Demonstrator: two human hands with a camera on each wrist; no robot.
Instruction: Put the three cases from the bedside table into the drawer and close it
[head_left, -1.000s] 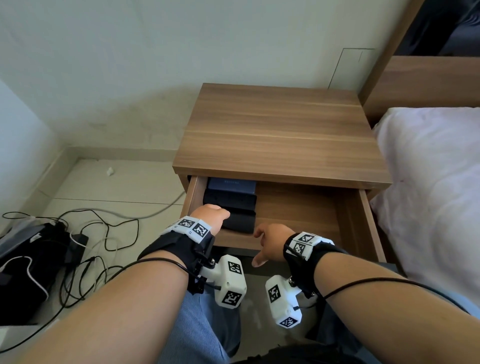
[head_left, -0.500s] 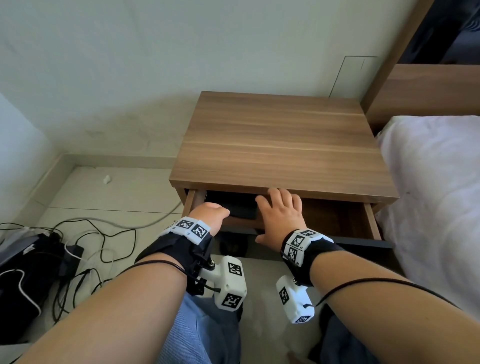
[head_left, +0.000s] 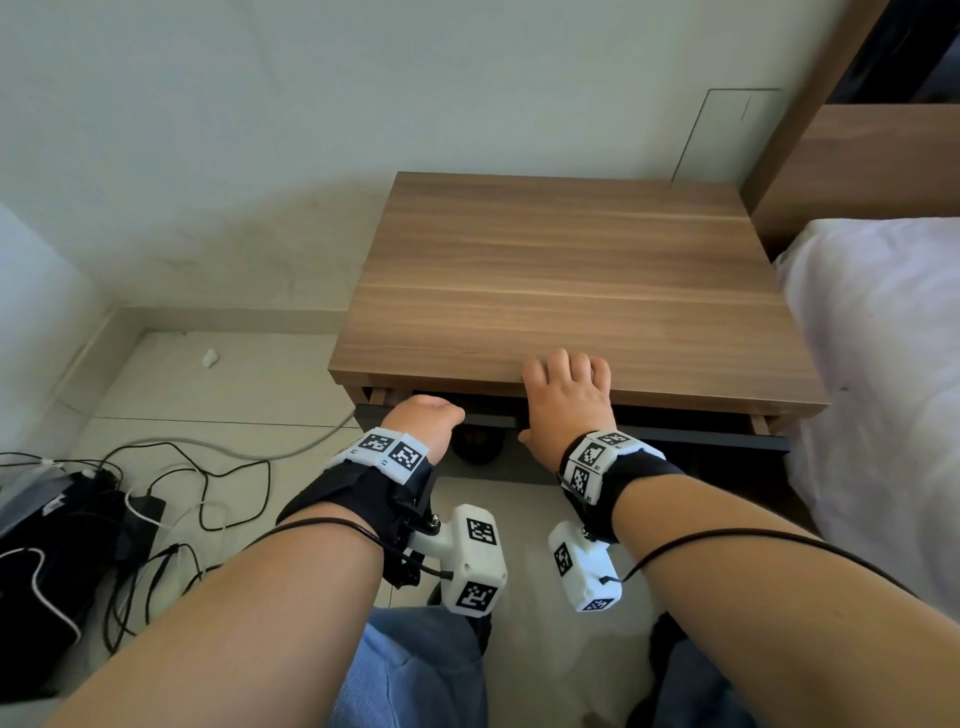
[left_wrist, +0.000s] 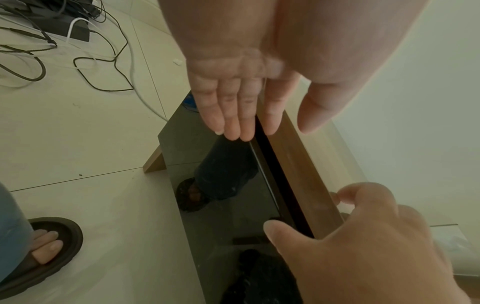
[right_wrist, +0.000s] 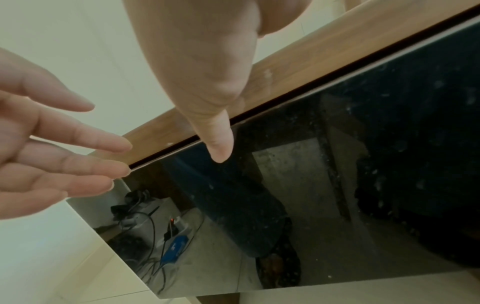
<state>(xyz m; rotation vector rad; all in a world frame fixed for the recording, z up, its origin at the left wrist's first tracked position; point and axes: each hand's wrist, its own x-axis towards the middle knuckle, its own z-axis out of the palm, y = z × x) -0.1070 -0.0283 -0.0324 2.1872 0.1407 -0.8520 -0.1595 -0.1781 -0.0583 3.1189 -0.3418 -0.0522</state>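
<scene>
Two hands are seen at the drawer (head_left: 675, 441) front, and only a narrow dark gap is left between that glossy black front and the edge of the wooden tabletop (head_left: 566, 291). The left hand (head_left: 426, 421) is held with fingers straight and close together, tips laid on the upper edge of the drawer front near its left end; nothing is gripped. The right hand (head_left: 566, 400) is spread flat, fingers resting on the front edge of the tabletop, thumb (right_wrist: 218, 144) pointed down against the top of the black panel; nothing is held by it either. No cases are visible on the tabletop, so they are judged to be inside the drawer already, though its inside is hidden in every view and this cannot be confirmed. The drawer's long axis runs left to right across both hands, and its travel is straight away from the person, into the cabinet. The panel lies directly ahead of both palms, with the left hand nearer the left corner and the right hand nearer the middle. A last short push forward is judged to be all that remains. A pinch of the right fingertips between panel and tabletop edge is a possible risk. Cables (head_left: 171, 483) are lying on the floor (head_left: 234, 384) to the left, and a bed (head_left: 883, 364) is set to the right.
</scene>
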